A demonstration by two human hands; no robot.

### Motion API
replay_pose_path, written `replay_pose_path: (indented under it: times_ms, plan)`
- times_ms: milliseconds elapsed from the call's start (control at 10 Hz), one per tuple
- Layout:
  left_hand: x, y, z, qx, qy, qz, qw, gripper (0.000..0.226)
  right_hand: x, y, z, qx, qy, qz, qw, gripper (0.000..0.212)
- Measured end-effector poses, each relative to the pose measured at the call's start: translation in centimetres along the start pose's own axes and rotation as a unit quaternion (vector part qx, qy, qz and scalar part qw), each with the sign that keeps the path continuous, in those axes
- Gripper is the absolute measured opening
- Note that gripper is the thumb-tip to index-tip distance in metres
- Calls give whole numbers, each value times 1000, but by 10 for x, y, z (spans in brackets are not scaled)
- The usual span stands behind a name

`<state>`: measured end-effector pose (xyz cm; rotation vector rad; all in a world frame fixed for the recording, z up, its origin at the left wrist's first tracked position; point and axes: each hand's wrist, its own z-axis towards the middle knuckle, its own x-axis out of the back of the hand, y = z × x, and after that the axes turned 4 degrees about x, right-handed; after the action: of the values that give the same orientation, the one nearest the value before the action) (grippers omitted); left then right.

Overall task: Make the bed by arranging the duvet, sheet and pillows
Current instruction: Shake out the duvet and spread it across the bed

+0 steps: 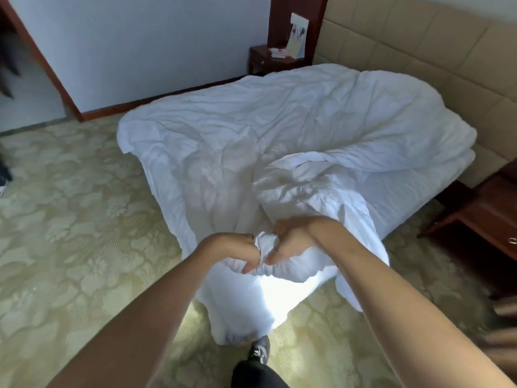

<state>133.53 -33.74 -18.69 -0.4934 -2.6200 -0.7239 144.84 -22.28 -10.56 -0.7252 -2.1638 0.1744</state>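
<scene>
A crumpled white duvet (279, 127) covers the whole bed and spills off its near corner down to the carpet. My left hand (237, 249) and my right hand (291, 239) sit close together at that corner, both gripping one bunched fold of the duvet between them. The fabric below the hands hangs to the floor in a bright heap. No pillows show; the sheet is hidden under the duvet.
A beige padded headboard (419, 46) stands at the back right. A dark wooden nightstand (274, 58) with cards is behind the bed, another wooden nightstand (486, 214) at the right. Patterned carpet (70, 219) lies to the left; my shoe (260, 350) is below the duvet.
</scene>
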Motion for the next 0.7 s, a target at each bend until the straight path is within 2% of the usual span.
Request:
replay_pose_path:
  times_ms: [100,200,300,400,500,600,700]
  plan:
    - [-5,-6,-34,21,-29,-38,999,34,-3,-6,-24,3,-22,-17,1000,45]
    - [-24,-18,-39,18,106,-67,992,41,-22,-22,-26,3,14,-56,998,65]
    - [-53,-28,-37,11,144,-48,988,38,-44,-35,-23,-27,17,-102,994,71]
    - [-59,-29,-48,18,85,-4,996,42,-57,-33,-25,-3,-18,-82,996,41]
    - [-37,-28,-59,24,42,18,999,31,-52,-30,-39,36,0,-4,999,35]
    - [-20,-27,-66,3,72,-40,997,40,-41,-31,-42,69,42,-21,997,38]
    - [-29,-27,-60,-4,105,-76,992,52,-39,-29,-38,43,59,-66,995,31]
